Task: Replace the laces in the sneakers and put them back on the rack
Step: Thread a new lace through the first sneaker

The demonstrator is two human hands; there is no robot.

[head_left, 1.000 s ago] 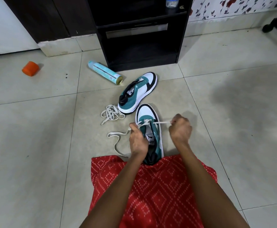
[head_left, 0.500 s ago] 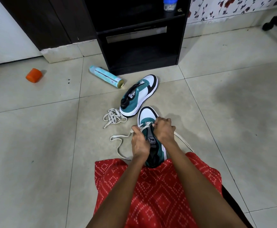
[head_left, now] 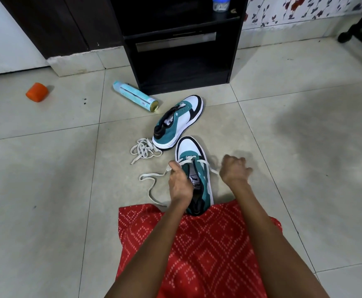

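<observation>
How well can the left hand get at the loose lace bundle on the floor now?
Probably yes: only bare floor separates the left hand and the lace bundle, though it now pinches another lace.

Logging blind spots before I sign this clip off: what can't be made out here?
Head view:
- lace end: hidden inside the right hand, blurred.
- near sneaker heel: partly covered by left hand and red cloth.
- jar on rack: cut off by top edge.
- spray can print: too small.
</observation>
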